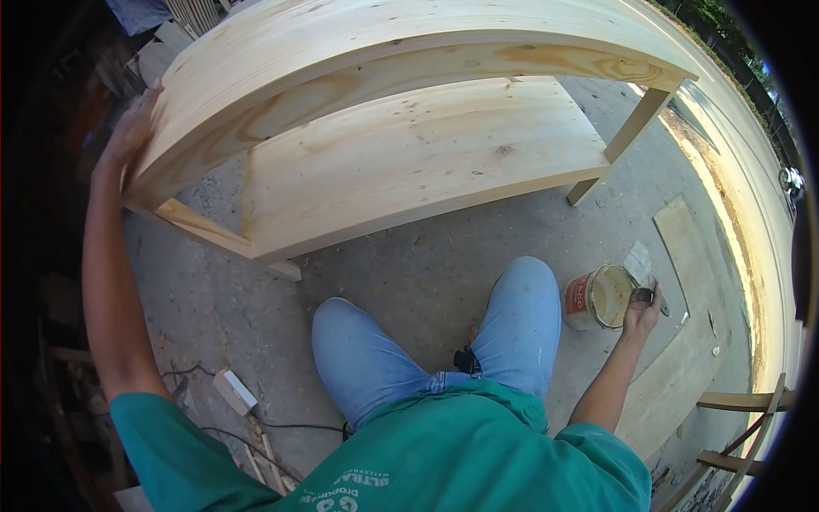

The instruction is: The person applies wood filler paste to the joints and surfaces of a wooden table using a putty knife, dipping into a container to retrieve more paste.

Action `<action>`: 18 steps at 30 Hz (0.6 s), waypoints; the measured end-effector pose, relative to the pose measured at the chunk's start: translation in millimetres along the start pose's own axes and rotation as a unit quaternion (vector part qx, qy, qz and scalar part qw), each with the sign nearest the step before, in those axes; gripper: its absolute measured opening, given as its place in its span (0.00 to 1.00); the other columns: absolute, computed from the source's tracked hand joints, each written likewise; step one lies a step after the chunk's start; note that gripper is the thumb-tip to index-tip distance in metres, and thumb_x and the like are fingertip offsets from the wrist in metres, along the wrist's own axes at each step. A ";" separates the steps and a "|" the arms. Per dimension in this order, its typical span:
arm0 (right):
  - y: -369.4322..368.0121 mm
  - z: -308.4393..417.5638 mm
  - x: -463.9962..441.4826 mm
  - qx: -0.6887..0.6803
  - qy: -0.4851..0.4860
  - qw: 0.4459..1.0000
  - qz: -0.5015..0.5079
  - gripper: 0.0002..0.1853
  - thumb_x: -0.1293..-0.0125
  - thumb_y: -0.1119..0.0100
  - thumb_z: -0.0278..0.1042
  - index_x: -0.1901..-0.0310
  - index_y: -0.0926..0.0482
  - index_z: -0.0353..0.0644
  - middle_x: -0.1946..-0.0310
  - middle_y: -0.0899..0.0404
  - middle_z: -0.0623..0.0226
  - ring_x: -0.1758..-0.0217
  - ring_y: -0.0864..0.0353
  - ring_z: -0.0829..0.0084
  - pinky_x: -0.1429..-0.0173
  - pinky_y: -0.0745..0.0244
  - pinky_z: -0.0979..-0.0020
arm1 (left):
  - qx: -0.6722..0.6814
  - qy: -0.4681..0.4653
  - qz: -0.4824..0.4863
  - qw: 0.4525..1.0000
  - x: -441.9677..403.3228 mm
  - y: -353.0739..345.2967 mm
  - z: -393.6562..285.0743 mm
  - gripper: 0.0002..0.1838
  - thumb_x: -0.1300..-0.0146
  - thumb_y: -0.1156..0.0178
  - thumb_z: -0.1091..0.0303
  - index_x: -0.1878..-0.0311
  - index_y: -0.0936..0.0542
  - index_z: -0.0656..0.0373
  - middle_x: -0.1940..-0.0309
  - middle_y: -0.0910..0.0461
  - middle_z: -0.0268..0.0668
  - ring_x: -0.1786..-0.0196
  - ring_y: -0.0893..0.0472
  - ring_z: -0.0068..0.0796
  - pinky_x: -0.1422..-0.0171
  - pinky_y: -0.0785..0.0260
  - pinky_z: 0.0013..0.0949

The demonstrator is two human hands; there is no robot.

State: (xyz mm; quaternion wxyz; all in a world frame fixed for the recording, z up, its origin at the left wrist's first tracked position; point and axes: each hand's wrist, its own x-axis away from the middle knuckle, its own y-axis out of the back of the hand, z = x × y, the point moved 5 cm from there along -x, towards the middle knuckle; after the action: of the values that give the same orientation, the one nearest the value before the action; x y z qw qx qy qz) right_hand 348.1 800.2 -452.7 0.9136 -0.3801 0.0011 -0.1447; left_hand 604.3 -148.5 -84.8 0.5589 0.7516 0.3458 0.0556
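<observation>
A pale, unfinished wooden table [281,72] with a lower shelf [426,162] stands in front of me. My left hand [135,128] lies against the left end of its top, fingers stretched along the edge. To the right of my knees is a can [580,300] with a red label, its open mouth showing a cream-coloured inside. Beside the can's rim, my right hand [641,317] is closed around a paintbrush [641,295] with a dark band. A pale flat piece [637,260] shows just beyond it; whether it is part of the brush I cannot tell.
Concrete floor [409,264] lies under the table. A flat board [674,375] is on the floor at right, near a wooden frame [742,427]. At lower left are a white-topped block [235,391], black cables [299,425] and wood strips. A road runs along the far right.
</observation>
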 end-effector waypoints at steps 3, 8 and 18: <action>-137.4 -45.4 32.2 -0.062 -0.012 0.984 0.167 0.15 0.26 0.42 0.33 0.41 0.21 0.42 0.51 0.14 0.66 0.51 0.16 0.71 0.49 0.21 0.70 | 0.076 0.002 -0.001 0.997 5.8 -11.1 24.2 0.42 0.26 0.54 0.35 0.27 0.32 0.67 0.26 0.33 0.47 0.23 0.36 0.39 0.19 0.52 0.33; -352.1 -122.2 106.9 -0.043 -0.049 0.949 0.309 0.17 0.31 0.36 0.27 0.42 0.22 0.38 0.53 0.16 0.63 0.49 0.16 0.68 0.50 0.18 0.63 | 0.118 0.033 0.002 0.992 -3.9 -14.2 35.8 0.42 0.26 0.52 0.37 0.25 0.35 0.66 0.25 0.34 0.46 0.23 0.37 0.36 0.19 0.52 0.32; -389.3 -50.8 75.8 0.118 0.386 0.910 0.098 0.09 0.30 0.37 0.26 0.50 0.18 0.35 0.56 0.16 0.59 0.55 0.15 0.70 0.53 0.18 0.73 | 0.068 0.044 -0.006 0.997 4.7 -14.8 18.0 0.43 0.25 0.57 0.35 0.24 0.37 0.64 0.24 0.37 0.48 0.21 0.40 0.39 0.18 0.54 0.33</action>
State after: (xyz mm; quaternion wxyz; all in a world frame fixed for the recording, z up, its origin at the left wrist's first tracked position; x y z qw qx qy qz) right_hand 312.5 484.3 -210.2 0.8894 -0.1820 0.3741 -0.1893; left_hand 609.6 -158.2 -105.9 0.4909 0.7827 0.3776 0.0616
